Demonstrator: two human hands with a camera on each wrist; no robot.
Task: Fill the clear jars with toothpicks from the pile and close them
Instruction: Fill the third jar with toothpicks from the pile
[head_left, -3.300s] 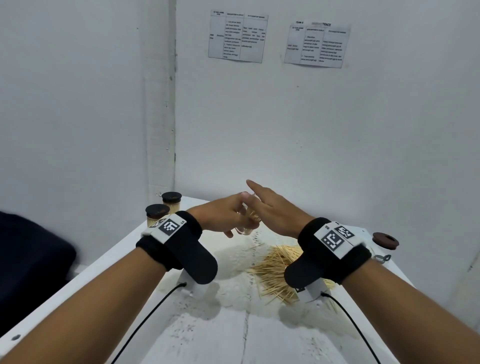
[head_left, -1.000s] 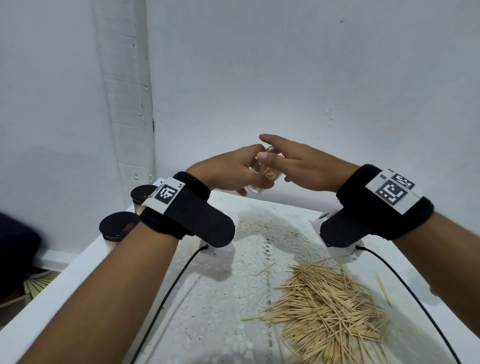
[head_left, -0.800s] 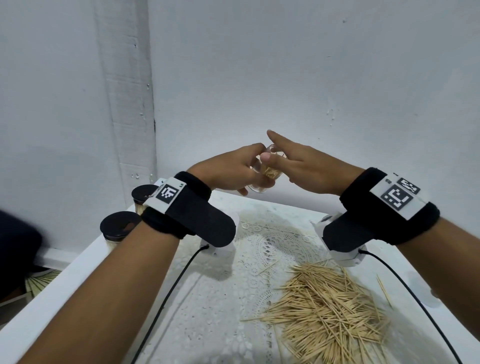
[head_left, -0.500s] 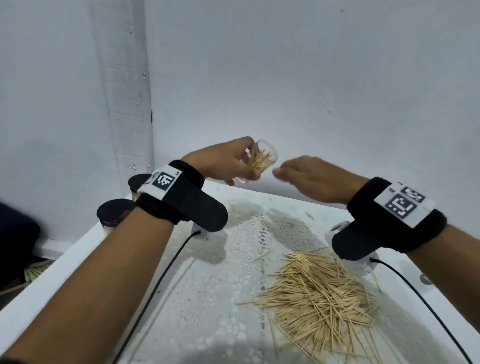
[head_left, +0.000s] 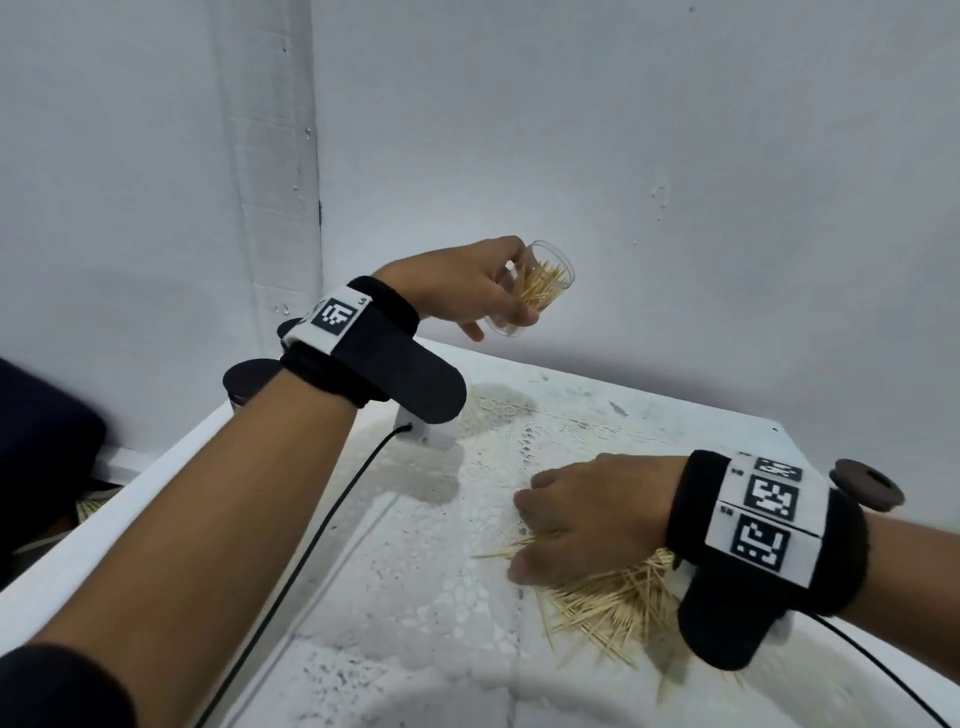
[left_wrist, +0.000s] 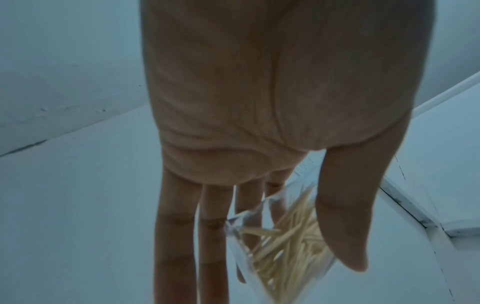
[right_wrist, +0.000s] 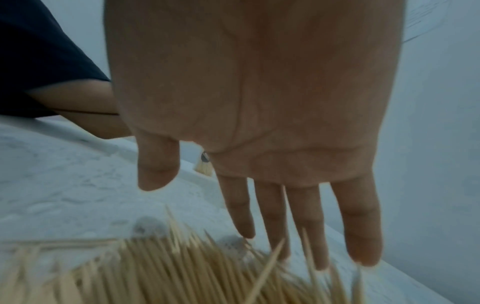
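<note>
One open jar aloft, one pile under our palm

Our left hand grips the tilted clear jar, part-filled; our right hand, fingers straight, lowers onto the toothpick pile, hiding much of it. Two capped jars peek behind our left wristband; one loose lid sits at the table's right edge.

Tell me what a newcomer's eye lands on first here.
First, the clear jar, partly filled with toothpicks, held tilted above the table's far side by the left hand. Then the toothpick pile at the near right, where the right hand reaches down, fingers extended.
</note>
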